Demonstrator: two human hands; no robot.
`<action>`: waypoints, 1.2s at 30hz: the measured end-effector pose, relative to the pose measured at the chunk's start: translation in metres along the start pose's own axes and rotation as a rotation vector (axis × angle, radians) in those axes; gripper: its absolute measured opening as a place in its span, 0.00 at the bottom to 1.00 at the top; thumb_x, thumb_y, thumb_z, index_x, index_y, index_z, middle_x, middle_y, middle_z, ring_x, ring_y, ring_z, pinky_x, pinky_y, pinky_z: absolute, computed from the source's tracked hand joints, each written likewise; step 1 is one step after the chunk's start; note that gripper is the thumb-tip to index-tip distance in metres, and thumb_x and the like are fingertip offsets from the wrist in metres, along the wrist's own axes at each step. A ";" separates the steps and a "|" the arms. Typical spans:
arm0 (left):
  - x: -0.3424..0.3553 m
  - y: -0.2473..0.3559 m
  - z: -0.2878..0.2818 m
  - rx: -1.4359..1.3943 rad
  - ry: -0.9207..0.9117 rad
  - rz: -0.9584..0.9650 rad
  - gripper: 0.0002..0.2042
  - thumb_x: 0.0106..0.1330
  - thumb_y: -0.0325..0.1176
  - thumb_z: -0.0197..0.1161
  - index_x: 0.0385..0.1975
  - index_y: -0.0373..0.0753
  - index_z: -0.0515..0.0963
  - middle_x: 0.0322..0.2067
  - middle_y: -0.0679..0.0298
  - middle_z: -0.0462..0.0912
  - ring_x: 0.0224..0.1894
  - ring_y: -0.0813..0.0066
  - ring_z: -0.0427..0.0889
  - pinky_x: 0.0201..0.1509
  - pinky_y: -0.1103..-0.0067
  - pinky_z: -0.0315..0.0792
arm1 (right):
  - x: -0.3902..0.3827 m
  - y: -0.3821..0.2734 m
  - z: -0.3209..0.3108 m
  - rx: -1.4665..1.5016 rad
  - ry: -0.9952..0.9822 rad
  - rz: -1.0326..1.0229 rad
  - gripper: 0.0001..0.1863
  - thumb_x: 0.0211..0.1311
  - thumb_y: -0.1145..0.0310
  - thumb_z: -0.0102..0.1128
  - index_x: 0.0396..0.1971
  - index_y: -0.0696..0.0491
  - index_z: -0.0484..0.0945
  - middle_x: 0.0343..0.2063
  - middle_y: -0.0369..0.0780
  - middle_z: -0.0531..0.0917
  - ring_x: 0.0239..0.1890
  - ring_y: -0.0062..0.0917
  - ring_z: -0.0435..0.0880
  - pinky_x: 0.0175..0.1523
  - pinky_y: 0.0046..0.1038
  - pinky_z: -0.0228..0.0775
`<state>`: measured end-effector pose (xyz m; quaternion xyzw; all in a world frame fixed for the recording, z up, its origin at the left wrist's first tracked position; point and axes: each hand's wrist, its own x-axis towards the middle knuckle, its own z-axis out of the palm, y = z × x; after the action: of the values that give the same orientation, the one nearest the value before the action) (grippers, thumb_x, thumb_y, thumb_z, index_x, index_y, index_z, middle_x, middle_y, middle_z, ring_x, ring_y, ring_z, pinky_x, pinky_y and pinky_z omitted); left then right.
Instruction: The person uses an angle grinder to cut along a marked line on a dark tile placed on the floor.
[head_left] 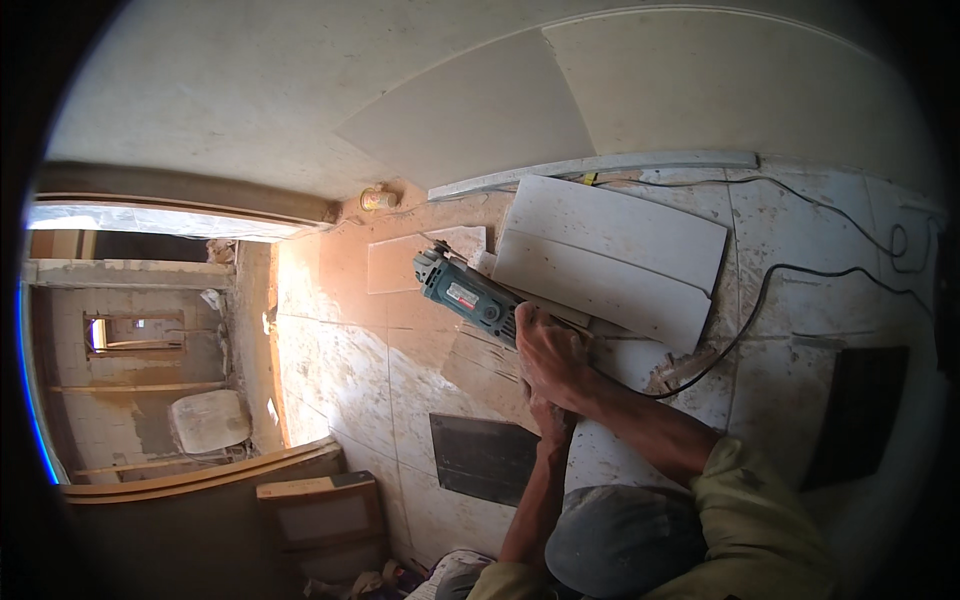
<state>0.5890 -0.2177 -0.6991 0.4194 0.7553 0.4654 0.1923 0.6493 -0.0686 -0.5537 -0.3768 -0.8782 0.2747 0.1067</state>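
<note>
Got right hand (550,352) wrapped round a teal angle grinder (467,293) near white panels (612,240), with left hand (549,412) just below, can't tell its grip.

Beneath my fingers (524,330) spreads a dusty tiled floor (415,400). Pale panels (620,240) lie stacked just beyond them to the right; a dark slab (480,457) lies nearer me, to their left; a black cord (757,308) curves away rightward.
</note>
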 end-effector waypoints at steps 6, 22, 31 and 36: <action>-0.006 -0.014 -0.001 0.062 0.019 0.036 0.16 0.60 0.37 0.63 0.46 0.37 0.81 0.40 0.51 0.84 0.48 0.48 0.81 0.65 0.57 0.63 | 0.015 -0.002 0.022 -0.019 0.033 0.026 0.32 0.46 0.71 0.69 0.49 0.68 0.65 0.36 0.47 0.77 0.29 0.28 0.86 0.30 0.24 0.82; -0.002 -0.005 -0.005 0.222 0.004 0.206 0.12 0.57 0.37 0.67 0.35 0.35 0.81 0.31 0.54 0.82 0.43 0.47 0.79 0.56 0.60 0.65 | 0.025 -0.005 0.024 -0.033 -0.013 0.040 0.29 0.50 0.67 0.67 0.47 0.68 0.67 0.34 0.44 0.76 0.30 0.25 0.86 0.29 0.25 0.82; 0.000 -0.010 -0.007 0.241 -0.012 0.272 0.14 0.55 0.34 0.63 0.39 0.33 0.78 0.35 0.47 0.81 0.44 0.41 0.77 0.57 0.58 0.64 | 0.027 -0.001 0.021 -0.022 -0.009 0.004 0.27 0.50 0.68 0.66 0.45 0.70 0.69 0.36 0.46 0.75 0.32 0.25 0.85 0.30 0.24 0.83; -0.001 -0.016 -0.007 0.301 -0.013 0.282 0.16 0.56 0.35 0.63 0.42 0.33 0.77 0.37 0.47 0.80 0.46 0.41 0.76 0.59 0.57 0.62 | 0.030 -0.003 0.027 -0.056 0.032 -0.019 0.27 0.49 0.68 0.66 0.45 0.70 0.70 0.35 0.46 0.75 0.34 0.25 0.84 0.29 0.23 0.83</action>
<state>0.5775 -0.2264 -0.7096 0.5478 0.7489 0.3671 0.0654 0.6165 -0.0596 -0.5752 -0.3758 -0.8872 0.2430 0.1127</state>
